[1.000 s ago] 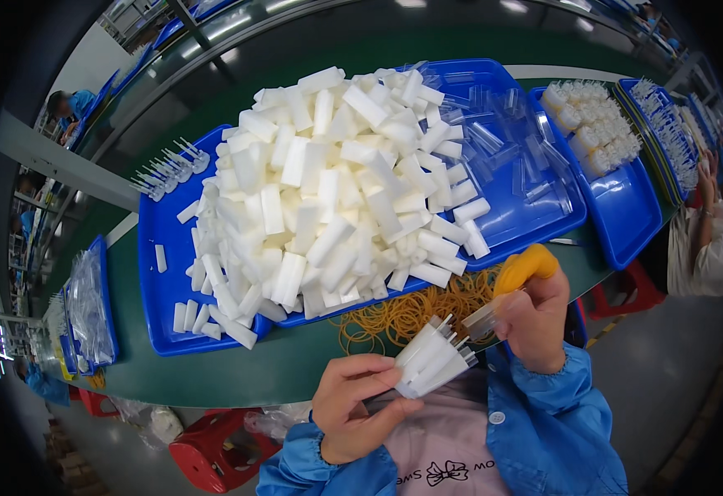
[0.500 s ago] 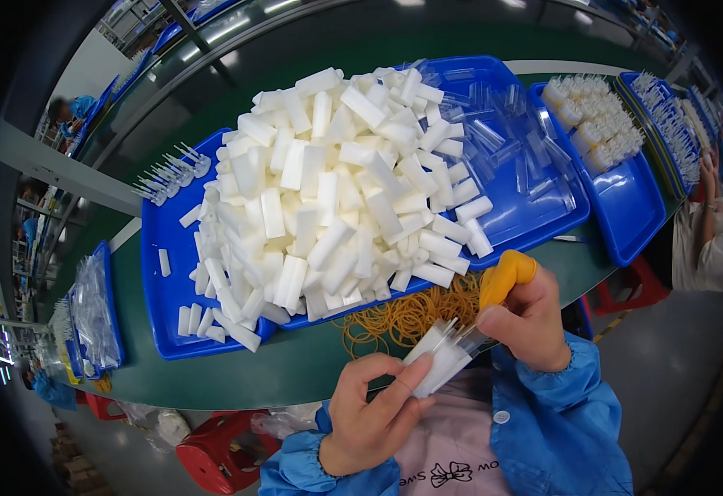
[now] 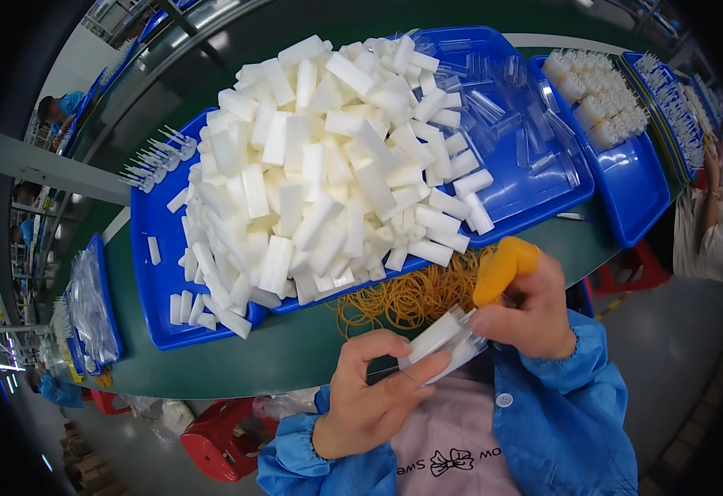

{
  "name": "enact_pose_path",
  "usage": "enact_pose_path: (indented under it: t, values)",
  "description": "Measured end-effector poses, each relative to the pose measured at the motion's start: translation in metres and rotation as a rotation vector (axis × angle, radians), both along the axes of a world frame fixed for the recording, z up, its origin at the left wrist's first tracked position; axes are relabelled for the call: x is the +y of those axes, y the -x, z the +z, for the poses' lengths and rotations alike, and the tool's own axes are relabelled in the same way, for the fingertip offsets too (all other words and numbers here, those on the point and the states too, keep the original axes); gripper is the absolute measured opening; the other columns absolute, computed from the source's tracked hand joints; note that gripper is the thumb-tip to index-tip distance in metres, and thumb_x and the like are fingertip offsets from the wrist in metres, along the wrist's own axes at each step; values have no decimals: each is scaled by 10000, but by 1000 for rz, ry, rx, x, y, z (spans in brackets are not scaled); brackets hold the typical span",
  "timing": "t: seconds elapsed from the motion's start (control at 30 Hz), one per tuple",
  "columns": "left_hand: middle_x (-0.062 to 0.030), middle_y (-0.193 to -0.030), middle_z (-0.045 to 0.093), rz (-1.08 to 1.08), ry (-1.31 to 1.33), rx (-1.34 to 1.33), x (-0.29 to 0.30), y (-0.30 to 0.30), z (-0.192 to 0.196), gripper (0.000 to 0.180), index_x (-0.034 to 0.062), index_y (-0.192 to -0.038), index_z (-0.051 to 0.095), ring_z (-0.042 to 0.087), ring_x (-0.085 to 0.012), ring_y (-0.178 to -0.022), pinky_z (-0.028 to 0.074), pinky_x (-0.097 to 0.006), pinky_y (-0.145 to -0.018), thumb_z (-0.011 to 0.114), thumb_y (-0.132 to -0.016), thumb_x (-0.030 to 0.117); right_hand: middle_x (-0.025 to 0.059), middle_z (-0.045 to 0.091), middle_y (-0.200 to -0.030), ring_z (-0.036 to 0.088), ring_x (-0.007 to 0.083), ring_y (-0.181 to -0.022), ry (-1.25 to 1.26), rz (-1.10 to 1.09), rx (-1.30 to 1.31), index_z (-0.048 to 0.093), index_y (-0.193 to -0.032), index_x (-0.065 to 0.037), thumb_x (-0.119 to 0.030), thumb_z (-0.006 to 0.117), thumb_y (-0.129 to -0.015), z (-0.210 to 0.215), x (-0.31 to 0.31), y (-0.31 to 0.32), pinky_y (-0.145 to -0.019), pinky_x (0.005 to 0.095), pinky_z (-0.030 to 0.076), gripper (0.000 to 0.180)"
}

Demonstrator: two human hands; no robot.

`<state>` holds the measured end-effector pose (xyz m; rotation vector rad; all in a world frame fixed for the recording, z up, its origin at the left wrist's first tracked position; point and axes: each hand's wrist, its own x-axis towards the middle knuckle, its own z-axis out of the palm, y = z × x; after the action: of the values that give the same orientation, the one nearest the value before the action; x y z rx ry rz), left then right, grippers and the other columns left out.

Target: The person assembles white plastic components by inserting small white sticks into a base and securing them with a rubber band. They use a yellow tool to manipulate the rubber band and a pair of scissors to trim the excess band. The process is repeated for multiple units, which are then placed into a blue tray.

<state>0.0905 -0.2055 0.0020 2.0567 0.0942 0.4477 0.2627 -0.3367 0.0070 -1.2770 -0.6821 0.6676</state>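
Step in hand, as judged: gathering a small bundle of white foam sticks w/ clear plastic sleeves (image 3: pixel 444 341) into one tight pack. The bundle sits just in front of the heap of loose yellow rubber bands (image 3: pixel 407 298), toward the person, above the lap. Left hand (image 3: pixel 378 397) curls round its near end, thumb and fingers pinching it. Right hand (image 3: pixel 522 310), orange rubber cot on one finger, pinches the far end.

Next move prob. calls for a firm squeeze so nothing slips, then one hand free to reach the bands.

Vs 1 s ago: the sticks were fanned out; now they lie closed together, lower and flatter.
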Motion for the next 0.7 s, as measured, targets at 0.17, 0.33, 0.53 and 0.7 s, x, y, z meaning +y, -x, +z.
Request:
enact_pose_path:
  t: [0.17, 0.33, 0.53, 0.7]
  values:
    - [-112, -1071, 429, 99, 59, -55, -6, 2, -2, 469, 41, -1120, 629, 500, -239, -950, 451, -342, -818, 776, -676, 70, -41, 529, -593, 428, 10, -499, -4, -83, -151, 563, -762, -59, -108, 782, -709, 3, -1, 10, -455, 183, 298, 231]
    - [-141, -1289, 380, -19, 604, 46, -8, -6, -2, 906, 27, -1392, 289, 487, -246, -1098, 398, -353, -936, 814, -659, 114, -55, 481, -580, 403, 10, -509, 84, 92, -37, 561, -755, -61, -139, 766, -739, 4, 1, -3, -446, 197, 281, 220]
    - [-104, -1343, 418, -330, 1487, 470, -5, -2, -15, 692, 26, -1452, 121, 399, -165, -1238, 312, -309, -1023, 544, -926, 178, 56, 586, -757, 565, 205, -656, 364, 342, -604, 621, -954, -34, -322, 766, -714, 25, 1, -5, -569, 307, 431, 402]
    - [-95, -1310, 457, -341, 1675, 457, 0, 10, -15, 694, 11, -1408, 238, 454, -172, -1201, 356, -323, -1004, 625, -871, 219, 218, 463, -1235, 460, 420, -1122, 183, 421, -782, 453, -1260, 33, -320, 762, -673, 27, -9, 16, -931, 474, 398, 751]
